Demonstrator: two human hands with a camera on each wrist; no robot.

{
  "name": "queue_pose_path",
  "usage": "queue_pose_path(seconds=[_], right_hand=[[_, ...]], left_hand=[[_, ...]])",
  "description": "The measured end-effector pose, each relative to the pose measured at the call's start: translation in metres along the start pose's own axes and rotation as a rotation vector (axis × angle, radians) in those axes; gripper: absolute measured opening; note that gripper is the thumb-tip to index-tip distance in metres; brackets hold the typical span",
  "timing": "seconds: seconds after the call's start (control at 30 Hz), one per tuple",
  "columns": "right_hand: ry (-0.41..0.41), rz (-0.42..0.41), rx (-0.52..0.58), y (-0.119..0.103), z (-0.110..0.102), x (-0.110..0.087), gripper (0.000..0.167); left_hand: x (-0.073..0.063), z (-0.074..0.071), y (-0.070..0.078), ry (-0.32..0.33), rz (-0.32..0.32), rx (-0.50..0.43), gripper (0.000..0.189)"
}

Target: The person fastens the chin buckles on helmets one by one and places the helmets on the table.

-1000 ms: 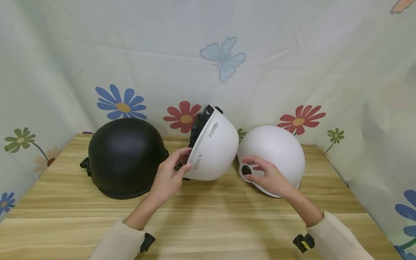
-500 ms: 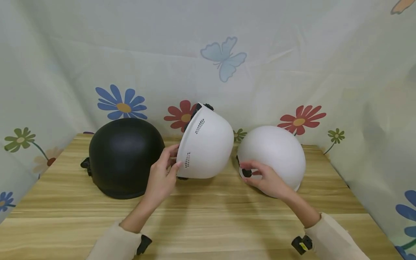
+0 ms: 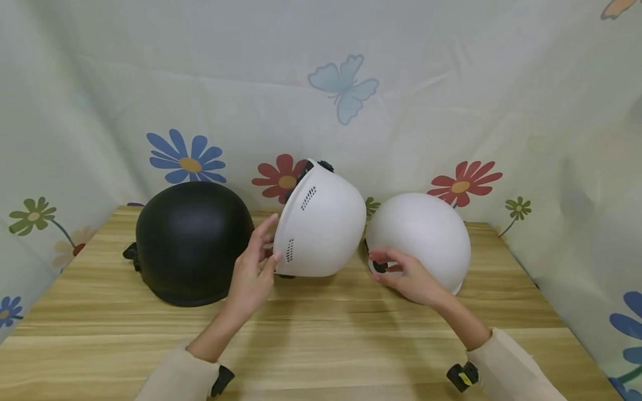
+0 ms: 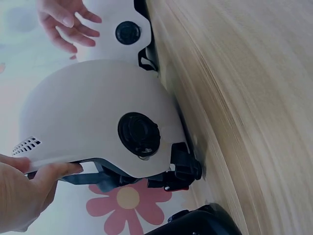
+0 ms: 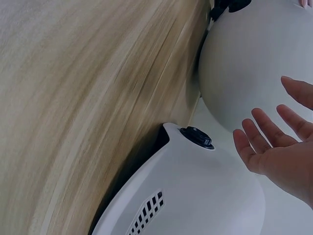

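Observation:
In the head view my left hand (image 3: 249,275) pinches the rim of a white helmet (image 3: 326,231) at the middle of the table. This helmet is tipped on its side, with its opening toward the left and two rows of vent slots showing. Thumb and fingers meet over its rim in the left wrist view, near a dark strap (image 4: 105,180); a round black knob (image 4: 139,134) sits on the shell. My right hand (image 3: 408,274) has its fingers spread, holding nothing, in front of a second white helmet (image 3: 426,223), which lies dome up.
A black helmet (image 3: 193,239) stands dome up at the left, close beside my left hand. All three helmets are on a wooden table (image 3: 321,345). Behind them hangs a pale cloth (image 3: 251,100) printed with flowers and a butterfly.
The middle helmet has shifted left and turned so that less of its inside shows, then drifted slightly back right. My left hand moved left with it. The right hand has barely moved.

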State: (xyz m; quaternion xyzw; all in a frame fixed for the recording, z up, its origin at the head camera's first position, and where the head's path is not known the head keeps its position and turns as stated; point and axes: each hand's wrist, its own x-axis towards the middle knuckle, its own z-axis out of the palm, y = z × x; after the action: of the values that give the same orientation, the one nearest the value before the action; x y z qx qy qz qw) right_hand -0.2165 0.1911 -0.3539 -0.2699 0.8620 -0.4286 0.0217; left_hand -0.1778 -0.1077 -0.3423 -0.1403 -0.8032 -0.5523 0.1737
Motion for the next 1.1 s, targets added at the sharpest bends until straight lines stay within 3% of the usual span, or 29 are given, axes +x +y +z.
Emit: queue_pose_path(seconds=[0.33, 0.7, 1.1], right_hand=[[-0.007, 0.004, -0.003, -0.002, -0.003, 0.0, 0.039], [0.013, 0.052, -0.002, -0.002, -0.005, 0.001, 0.046], [-0.013, 0.066, 0.013, -0.003, -0.008, 0.002, 0.049]], left_hand=[[0.0, 0.0, 0.002, -0.019, 0.012, 0.022, 0.058], [0.001, -0.006, 0.004, -0.074, -0.111, -0.144, 0.064], [0.001, -0.004, 0.011, -0.032, -0.188, -0.334, 0.06]])
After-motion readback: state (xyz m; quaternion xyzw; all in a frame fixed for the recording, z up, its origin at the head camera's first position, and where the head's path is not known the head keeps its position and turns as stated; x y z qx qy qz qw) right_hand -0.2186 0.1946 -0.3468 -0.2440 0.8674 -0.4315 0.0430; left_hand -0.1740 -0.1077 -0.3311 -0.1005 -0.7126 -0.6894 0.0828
